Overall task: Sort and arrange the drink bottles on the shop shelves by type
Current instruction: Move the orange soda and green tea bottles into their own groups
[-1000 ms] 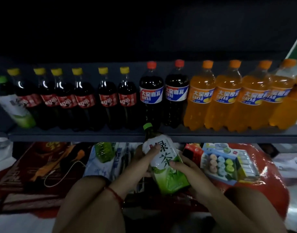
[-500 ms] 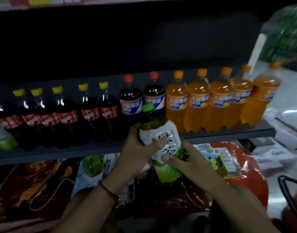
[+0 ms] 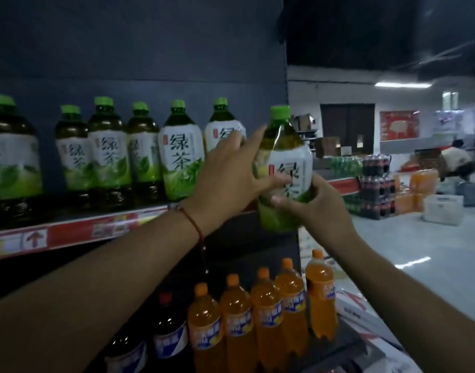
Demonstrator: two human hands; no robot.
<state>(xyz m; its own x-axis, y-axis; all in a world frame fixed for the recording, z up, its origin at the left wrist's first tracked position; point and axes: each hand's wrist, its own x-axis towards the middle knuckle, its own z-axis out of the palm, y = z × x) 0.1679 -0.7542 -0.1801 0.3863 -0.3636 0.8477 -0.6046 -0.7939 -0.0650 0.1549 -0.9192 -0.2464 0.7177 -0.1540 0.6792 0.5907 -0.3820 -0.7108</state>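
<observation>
I hold a green tea bottle (image 3: 284, 168) with a green cap and white-green label upright at the right end of the upper shelf (image 3: 77, 232). My right hand (image 3: 309, 203) grips its lower part from the right. My left hand (image 3: 231, 176) holds it from the left, thumb across the label and fingers spread toward the neighbouring bottle. Several matching green tea bottles (image 3: 181, 154) stand in a row along that shelf to the left.
On the lower shelf stand several orange soda bottles (image 3: 266, 319) and dark cola bottles (image 3: 169, 332) with blue labels. To the right the shop floor holds stacked drink packs (image 3: 376, 189), a white crate (image 3: 443, 208) and a person bending far off.
Both hands have lifted the green tea bottle from in front of the lower shelf up to the right end of the upper shelf. My view has risen with it.
</observation>
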